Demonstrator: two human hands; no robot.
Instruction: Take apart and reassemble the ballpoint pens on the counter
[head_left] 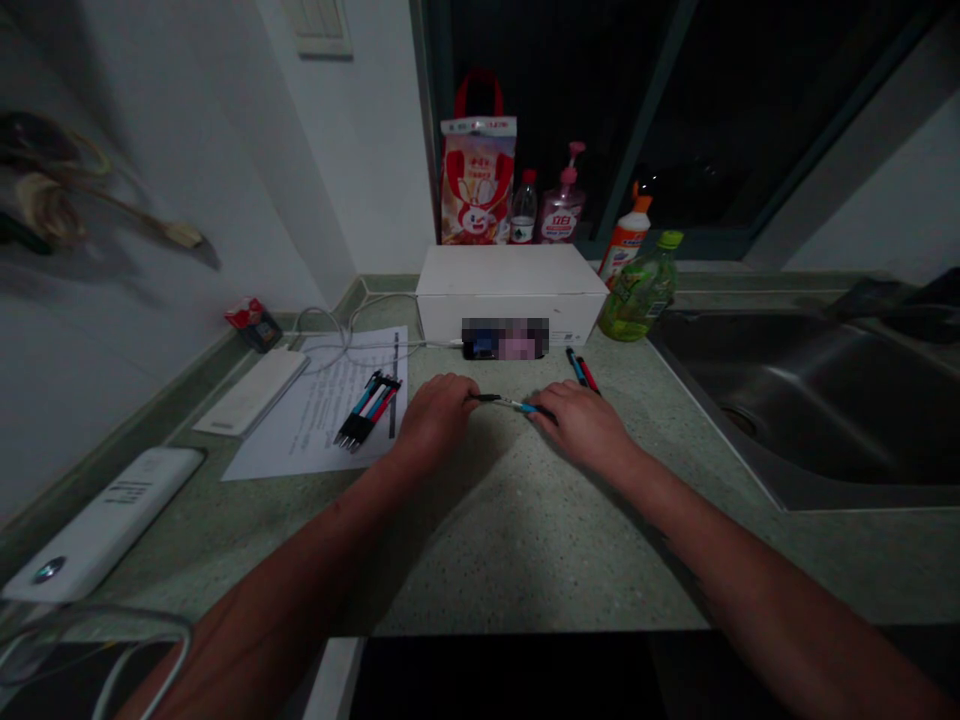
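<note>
Black, pale and blue plastic makes up the slim pen [508,403] stretched between my fingertips. My left hand [441,412] is closed on its black end, and my right hand [577,418] pinches the blue-and-black end; whether the pen is in one piece, I cannot tell. Just left of my left hand, a bundle of pens [367,410] with dark grips lies on thin printed paper [304,430]. Just past my right hand are two slender pens [581,370], one bluish, one red. Ahead, beyond both hands, a phone [499,348] stands at the front of a smooth, oblong white box [510,270]. Farther past my right hand is a rounded, see-through green bottle [637,300]. Under my hands spreads a greenish, speckled counter [510,540]; well to my right hand's right, a dull metal sink [862,400] is set into it. A plain pale wall [360,140] rises beyond my left hand, and dark window glass [585,90] lies past the box.
</note>
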